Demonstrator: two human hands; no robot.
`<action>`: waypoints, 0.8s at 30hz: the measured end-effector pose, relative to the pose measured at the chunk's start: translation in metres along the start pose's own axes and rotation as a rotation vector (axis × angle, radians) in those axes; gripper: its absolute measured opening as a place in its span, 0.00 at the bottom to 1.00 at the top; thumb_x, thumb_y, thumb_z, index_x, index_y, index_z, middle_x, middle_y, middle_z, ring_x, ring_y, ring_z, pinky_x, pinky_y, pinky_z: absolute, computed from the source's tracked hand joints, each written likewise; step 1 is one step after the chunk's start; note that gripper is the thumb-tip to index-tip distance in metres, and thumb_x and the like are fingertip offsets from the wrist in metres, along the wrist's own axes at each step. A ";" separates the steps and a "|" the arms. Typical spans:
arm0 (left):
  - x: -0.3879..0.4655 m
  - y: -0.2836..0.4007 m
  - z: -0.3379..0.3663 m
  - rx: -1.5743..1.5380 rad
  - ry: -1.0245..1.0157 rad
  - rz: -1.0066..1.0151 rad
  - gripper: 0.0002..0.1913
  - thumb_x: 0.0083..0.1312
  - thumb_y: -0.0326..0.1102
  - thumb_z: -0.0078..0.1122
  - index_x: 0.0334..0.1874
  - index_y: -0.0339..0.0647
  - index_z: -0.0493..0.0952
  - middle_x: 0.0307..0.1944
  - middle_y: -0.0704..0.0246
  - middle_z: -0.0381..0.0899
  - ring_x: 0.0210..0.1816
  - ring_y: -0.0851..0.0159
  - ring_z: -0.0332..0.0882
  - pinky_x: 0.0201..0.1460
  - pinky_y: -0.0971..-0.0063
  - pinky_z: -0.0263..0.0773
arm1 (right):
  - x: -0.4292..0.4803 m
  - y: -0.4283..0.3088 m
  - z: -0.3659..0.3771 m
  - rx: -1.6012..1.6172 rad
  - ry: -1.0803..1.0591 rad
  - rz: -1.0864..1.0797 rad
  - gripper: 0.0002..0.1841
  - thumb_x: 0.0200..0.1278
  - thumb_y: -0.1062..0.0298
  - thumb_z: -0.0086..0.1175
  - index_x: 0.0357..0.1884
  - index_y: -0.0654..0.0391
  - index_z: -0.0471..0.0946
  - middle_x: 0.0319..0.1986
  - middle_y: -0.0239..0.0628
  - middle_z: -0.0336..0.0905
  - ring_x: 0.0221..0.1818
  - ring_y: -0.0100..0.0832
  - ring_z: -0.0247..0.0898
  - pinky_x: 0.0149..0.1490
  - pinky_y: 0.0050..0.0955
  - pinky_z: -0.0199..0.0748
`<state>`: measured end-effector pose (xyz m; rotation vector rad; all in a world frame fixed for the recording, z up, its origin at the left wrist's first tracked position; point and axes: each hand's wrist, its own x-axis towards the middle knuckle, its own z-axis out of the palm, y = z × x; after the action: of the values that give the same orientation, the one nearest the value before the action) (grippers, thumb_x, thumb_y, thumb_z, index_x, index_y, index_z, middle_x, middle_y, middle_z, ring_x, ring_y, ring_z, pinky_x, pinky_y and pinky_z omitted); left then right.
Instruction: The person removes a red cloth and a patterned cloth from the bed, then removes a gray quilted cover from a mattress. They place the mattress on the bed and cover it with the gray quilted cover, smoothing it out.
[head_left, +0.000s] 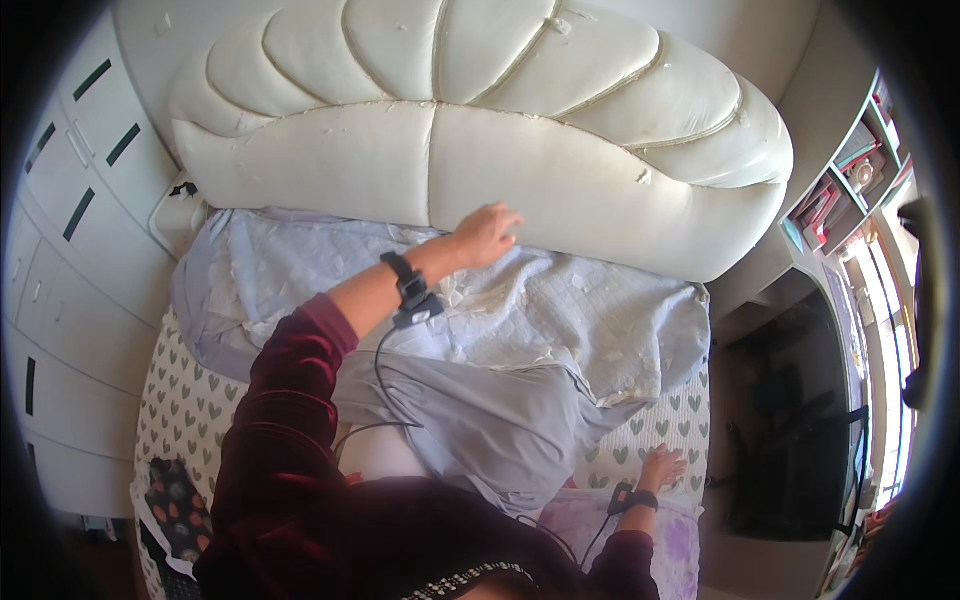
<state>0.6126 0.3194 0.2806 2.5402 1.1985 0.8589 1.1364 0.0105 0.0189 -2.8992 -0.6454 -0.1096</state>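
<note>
My left hand (486, 236) reaches across to the lower edge of a cream padded headboard (330, 165) with shell-like seams. Its fingers are partly curled and blurred, and whether they hold anything is hidden. White flakes (465, 289) lie scattered under that hand on a pale blue-grey quilted sheet (540, 300). Bits of the headboard's covering are lifted, as at a torn scrap (643, 177). Low on the right, my right hand (663, 466) rests with fingers spread on a heart-patterned bed cover (622, 454). A grey cloth (480, 412) lies bunched before me.
White cupboards (97, 187) line the left side. A large dark screen (795, 405) and shelves with books (832, 195) stand to the right. A cable (381, 367) hangs from my left wrist strap. A dark patterned cloth item (178, 506) lies at lower left.
</note>
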 end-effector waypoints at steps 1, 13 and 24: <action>0.028 -0.012 -0.008 0.070 0.036 -0.035 0.21 0.63 0.33 0.59 0.59 0.38 0.76 0.56 0.57 0.76 0.57 0.48 0.74 0.61 0.58 0.71 | -0.008 0.005 0.020 -0.081 -0.032 0.074 0.33 0.73 0.45 0.46 0.73 0.53 0.61 0.73 0.58 0.55 0.75 0.60 0.49 0.69 0.62 0.57; 0.194 -0.084 -0.006 0.946 -0.033 0.127 0.34 0.64 0.21 0.46 0.75 0.51 0.62 0.72 0.75 0.63 0.60 0.61 0.72 0.60 0.64 0.69 | -0.032 -0.012 0.080 -0.442 0.186 0.369 0.33 0.75 0.38 0.36 0.74 0.44 0.63 0.75 0.38 0.58 0.75 0.46 0.54 0.68 0.57 0.59; 0.177 -0.069 -0.007 0.968 -0.081 -0.497 0.26 0.56 0.23 0.59 0.60 0.44 0.72 0.58 0.69 0.72 0.48 0.62 0.78 0.52 0.65 0.73 | -0.035 -0.025 0.077 -0.606 0.143 0.420 0.32 0.74 0.37 0.35 0.75 0.38 0.64 0.75 0.32 0.58 0.76 0.40 0.54 0.71 0.53 0.52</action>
<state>0.6532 0.4985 0.3315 2.5726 2.5092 0.0166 1.0967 0.0320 -0.0570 -3.4758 0.0524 -0.5328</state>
